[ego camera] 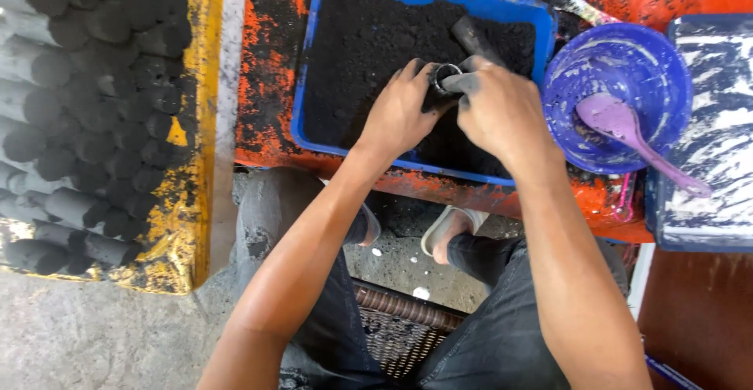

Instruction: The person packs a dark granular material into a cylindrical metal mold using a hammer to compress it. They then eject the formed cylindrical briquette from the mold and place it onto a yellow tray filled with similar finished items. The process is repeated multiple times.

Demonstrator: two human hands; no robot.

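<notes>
A: Head view, quick. What's in the hands?

B: Both on a short dark metal tube w/ a round open mouth (445, 84), held over the blue rectangular plastic tray of black powder (307, 116), toward the tray's right side. Left hand (398, 116) has its grip closed round the tube's lower body; right hand (502, 112) pinches the tube near its mouth, fingers closed on it. Both hands sooty.

A: How'd it handle?

B: Judging only: stiff, rigid wall, prob. some weight if packed w/ powder. Coated in dust, so likely slippery; best hold looks like round the barrel, not the thin rim.

A: Anything else in the tray?

B: A dark grey cylinder piece (473, 37) lying tilted in the powder near the tray's far right corner.

A: Around it?

B: Tray sits on an orange, soot-stained tabletop (271, 84). Off the tray's right edge, a round purple-blue plastic bowl (627, 61) w/ a lilac plastic spoon (635, 135) in it, handle over the rim. Right edge of the tabletop: blue flat box smeared white (718, 123). Left, apart from the tabletop: yellow worn crate (192, 202) stacked w/ black cylindrical briquettes (94, 84), ends facing up. Person's seated, knees below the tabletop's near edge.
</notes>
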